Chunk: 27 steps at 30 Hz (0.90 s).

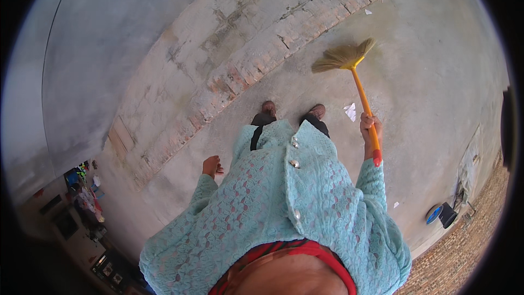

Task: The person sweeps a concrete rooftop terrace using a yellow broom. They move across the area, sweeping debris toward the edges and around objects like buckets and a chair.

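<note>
My right hand [371, 125] is wrapped round the orange handle of a broom [361, 88], just above its red end cap. The broom reaches away from me, and its fanned tan bristles [344, 57] lie at the floor on the far right, by a yellow collar. A scrap of white paper [350, 111] lies on the floor just left of the handle. Down at my left side hangs my left hand [212, 166], its fingers curled in and nothing visible in them.
A low, worn brick ledge [240, 79] runs diagonally beside the concrete floor [426, 93]. Smaller paper bits [368, 12] lie about. Right, a blue round object [434, 214] stands near a brick wall [464, 257]. Cluttered items [87, 196] sit at the lower left.
</note>
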Tool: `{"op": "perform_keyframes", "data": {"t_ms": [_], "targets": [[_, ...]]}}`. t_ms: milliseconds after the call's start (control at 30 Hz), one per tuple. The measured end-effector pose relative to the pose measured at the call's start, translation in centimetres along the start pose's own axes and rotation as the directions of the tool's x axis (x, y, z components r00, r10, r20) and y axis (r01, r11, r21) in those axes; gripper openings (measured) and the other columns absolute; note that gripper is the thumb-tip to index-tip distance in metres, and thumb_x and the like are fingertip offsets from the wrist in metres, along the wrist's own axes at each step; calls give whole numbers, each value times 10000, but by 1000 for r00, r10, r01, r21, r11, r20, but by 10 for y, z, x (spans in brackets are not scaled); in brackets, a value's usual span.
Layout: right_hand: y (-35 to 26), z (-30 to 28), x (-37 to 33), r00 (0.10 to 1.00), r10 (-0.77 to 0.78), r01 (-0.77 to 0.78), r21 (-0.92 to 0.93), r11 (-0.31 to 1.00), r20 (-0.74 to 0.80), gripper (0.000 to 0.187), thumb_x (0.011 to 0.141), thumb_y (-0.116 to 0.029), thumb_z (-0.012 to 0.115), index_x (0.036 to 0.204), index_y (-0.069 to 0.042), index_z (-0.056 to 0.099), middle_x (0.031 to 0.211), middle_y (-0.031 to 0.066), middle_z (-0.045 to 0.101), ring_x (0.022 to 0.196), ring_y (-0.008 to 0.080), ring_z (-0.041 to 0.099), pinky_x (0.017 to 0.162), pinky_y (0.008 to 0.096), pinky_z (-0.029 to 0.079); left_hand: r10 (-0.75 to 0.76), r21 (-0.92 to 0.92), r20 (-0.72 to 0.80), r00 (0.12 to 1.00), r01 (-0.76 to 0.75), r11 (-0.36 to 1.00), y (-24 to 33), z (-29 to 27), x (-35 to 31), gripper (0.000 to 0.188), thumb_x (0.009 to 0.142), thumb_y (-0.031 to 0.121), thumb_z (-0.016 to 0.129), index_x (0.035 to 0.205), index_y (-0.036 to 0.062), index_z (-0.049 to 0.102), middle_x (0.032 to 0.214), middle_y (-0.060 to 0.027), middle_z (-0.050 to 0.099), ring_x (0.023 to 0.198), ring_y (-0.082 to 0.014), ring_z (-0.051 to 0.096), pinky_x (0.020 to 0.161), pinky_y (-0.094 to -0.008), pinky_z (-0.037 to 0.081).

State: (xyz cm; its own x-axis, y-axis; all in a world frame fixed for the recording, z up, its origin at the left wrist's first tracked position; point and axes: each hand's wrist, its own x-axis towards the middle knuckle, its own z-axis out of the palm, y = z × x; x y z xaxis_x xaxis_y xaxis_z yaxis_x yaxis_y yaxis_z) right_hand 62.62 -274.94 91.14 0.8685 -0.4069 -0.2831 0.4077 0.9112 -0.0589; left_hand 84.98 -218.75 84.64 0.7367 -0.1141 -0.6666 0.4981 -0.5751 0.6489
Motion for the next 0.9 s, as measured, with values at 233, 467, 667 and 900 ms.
{"op": "perform_keyframes", "data": {"t_ms": [233, 467, 667, 900], "targets": [[6, 41, -20, 991, 129, -131, 67, 989, 32, 150, 707, 24, 409, 849, 50, 372, 619, 31, 372, 436, 56, 359, 387, 166, 344, -21, 70, 83, 996, 15, 997, 48, 53, 16, 327, 759, 142, 460, 1078, 71, 471, 649, -67, 476, 481, -189, 512, 431, -358, 480], [-52, 6, 87, 915, 403, -401, 132, 906, 13, 136, 680, 15, 391, 790, 86, 357, 577, 40, 393, 434, 81, 407, 390, 173, 375, -101, -155, 24, 995, 104, 982, 97, 64, 8, 338, 767, 132, 462, 1095, 52, 460, 668, -69, 488, 473, -177, 510, 425, -345, 483], [-102, 4, 104, 995, 80, -79, 26, 997, -66, 121, 682, 7, 397, 781, 64, 357, 602, 50, 398, 450, 88, 422, 410, 182, 391, -157, -144, -28, 987, 151, 978, 94, 60, -15, 320, 760, 123, 469, 1072, 54, 478, 643, -60, 490, 469, -175, 510, 423, -348, 483], [-55, 71, 88, 989, -120, 134, -177, 975, 87, 149, 728, 42, 405, 870, 38, 359, 654, 40, 375, 471, 65, 371, 424, 172, 361, -101, -81, 13, 995, 102, 992, 76, 75, -11, 317, 747, 140, 491, 1053, 58, 493, 636, -64, 487, 471, -191, 514, 420, -367, 477]]}}
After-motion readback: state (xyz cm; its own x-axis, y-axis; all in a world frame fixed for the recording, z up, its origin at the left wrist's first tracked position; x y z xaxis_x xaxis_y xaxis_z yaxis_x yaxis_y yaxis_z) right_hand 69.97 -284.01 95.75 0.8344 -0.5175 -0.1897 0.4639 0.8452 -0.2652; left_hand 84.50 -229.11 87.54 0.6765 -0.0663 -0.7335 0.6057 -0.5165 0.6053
